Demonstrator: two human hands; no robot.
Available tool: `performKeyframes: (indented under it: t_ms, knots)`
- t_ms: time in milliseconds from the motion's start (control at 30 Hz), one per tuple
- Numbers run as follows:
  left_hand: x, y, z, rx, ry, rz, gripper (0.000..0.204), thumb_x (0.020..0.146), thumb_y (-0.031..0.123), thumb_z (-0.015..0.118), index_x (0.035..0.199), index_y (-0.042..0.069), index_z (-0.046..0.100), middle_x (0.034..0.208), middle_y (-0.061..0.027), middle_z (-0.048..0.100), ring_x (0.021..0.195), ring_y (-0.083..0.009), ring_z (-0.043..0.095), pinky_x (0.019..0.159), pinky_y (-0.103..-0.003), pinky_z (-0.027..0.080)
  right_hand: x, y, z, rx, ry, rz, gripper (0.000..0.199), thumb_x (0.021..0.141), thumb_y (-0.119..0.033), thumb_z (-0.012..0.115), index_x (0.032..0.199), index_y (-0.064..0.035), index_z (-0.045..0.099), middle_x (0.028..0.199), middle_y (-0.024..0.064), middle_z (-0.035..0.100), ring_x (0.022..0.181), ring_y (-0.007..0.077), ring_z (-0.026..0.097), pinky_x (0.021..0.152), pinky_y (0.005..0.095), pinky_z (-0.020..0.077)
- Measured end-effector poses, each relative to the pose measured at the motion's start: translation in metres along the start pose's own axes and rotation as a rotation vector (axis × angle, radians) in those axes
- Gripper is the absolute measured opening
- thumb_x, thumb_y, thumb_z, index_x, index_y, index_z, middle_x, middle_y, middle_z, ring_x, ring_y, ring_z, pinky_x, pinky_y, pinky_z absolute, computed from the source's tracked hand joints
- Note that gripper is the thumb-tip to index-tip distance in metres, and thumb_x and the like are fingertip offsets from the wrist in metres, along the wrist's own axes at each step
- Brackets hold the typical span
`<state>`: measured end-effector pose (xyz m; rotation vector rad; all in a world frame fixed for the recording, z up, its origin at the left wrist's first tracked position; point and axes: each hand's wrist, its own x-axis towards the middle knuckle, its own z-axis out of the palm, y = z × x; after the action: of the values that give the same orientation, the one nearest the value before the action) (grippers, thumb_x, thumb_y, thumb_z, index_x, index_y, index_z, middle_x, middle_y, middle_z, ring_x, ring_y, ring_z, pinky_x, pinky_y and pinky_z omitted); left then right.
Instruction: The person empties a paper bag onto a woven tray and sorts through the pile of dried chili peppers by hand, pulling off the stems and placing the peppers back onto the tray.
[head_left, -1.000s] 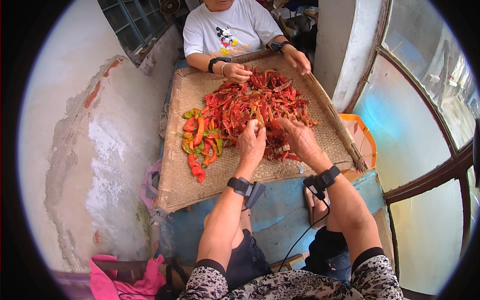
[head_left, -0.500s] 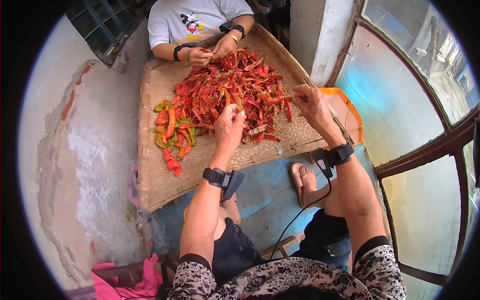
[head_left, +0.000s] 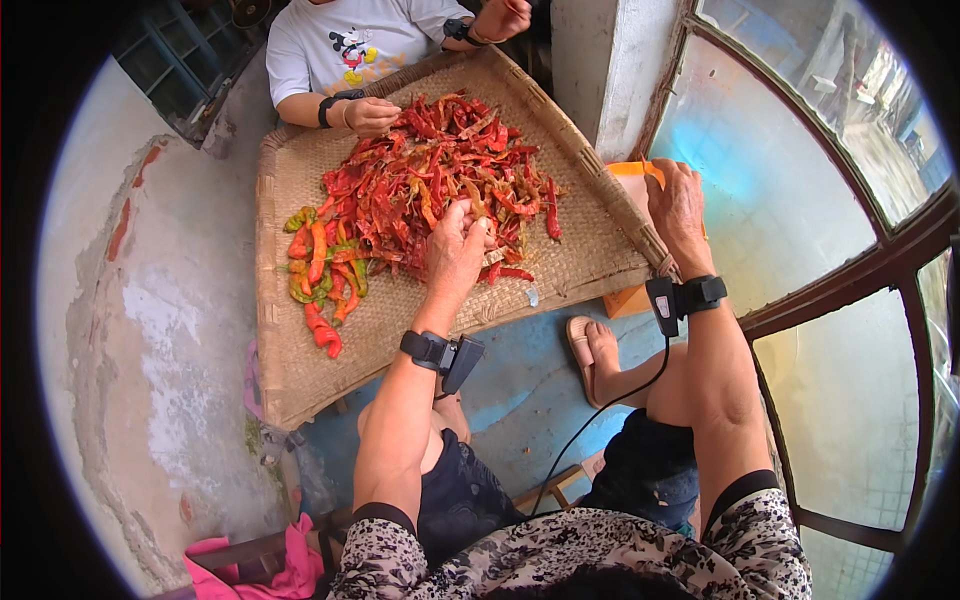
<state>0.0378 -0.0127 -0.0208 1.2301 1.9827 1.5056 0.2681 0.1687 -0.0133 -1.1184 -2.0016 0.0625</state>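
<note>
A heap of dried red chili peppers [head_left: 420, 185] lies on a woven bamboo tray [head_left: 590, 225]. At the heap's near edge my left hand [head_left: 456, 250] is closed, thumb against fingers, on a brownish dried chili [head_left: 477, 202]. My right hand [head_left: 682, 215] is past the tray's right rim, above an orange box [head_left: 632, 168]. Its fingers are apart and point down into the box; no chili shows in them, though the fingertips are partly hidden. Plumper red and green peppers [head_left: 325, 265] form a small group left of the heap.
Across the tray a person in a white shirt [head_left: 310, 55] has one hand by the heap and the other raised, holding something red. A window [head_left: 770, 200] stands close on the right, a plastered wall [head_left: 170, 290] on the left. A cable hangs from my right wrist.
My right hand has moved right, from the heap's edge to the orange box, and the red chili it held is out of sight. The other person's hands have parted, one going up.
</note>
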Motion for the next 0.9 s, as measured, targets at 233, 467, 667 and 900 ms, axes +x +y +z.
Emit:
performKeyframes:
  t_ms: [233, 467, 667, 900]
  knots:
    - [-0.01, 0.003, 0.021, -0.059, -0.16, 0.061, 0.035, 0.087, 0.004, 0.054, 0.121, 0.003, 0.045, 0.087, -0.0129, 0.065, 0.072, -0.0169, 0.064, 0.065, -0.031, 0.052, -0.042, -0.098, 0.02, 0.636, -0.464, -0.283, 0.032, 0.083, -0.025, 0.064, 0.097, 0.0036, 0.061, 0.085, 0.0236, 0.06, 0.081, 0.0392, 0.06, 0.07, 0.0427, 0.0473]
    - [-0.012, 0.015, 0.022, 0.055, -0.154, 0.202, 0.041, 0.085, 0.005, 0.06, 0.124, 0.005, 0.046, 0.092, -0.0131, 0.066, 0.077, -0.0211, 0.064, 0.069, -0.033, 0.051, -0.028, -0.106, 0.014, 0.627, -0.328, -0.17, 0.014, 0.08, -0.01, 0.063, 0.078, 0.0021, 0.056, 0.071, 0.0195, 0.057, 0.067, 0.0348, 0.059, 0.059, 0.0395, 0.046]
    - [0.031, -0.003, -0.042, 0.782, 0.396, 0.43, 0.045, 0.082, 0.024, 0.067, 0.121, 0.008, 0.052, 0.119, -0.0135, 0.051, 0.11, -0.0319, 0.046, 0.094, -0.042, 0.039, 0.007, -0.051, -0.003, 0.148, 0.229, -0.137, 0.011, 0.086, -0.013, 0.059, 0.086, -0.0026, 0.055, 0.078, 0.0156, 0.057, 0.07, 0.0333, 0.058, 0.062, 0.0412, 0.0467]
    - [0.046, -0.03, -0.059, 0.684, 0.032, -0.066, 0.068, 0.079, 0.047, 0.064, 0.132, 0.009, 0.045, 0.136, -0.0161, 0.043, 0.124, -0.0343, 0.04, 0.101, -0.046, 0.035, -0.008, -0.049, 0.001, -0.06, -0.108, -0.098, 0.036, 0.079, -0.01, 0.062, 0.114, -0.0038, 0.056, 0.106, 0.0178, 0.056, 0.099, 0.0351, 0.052, 0.083, 0.0426, 0.0449]
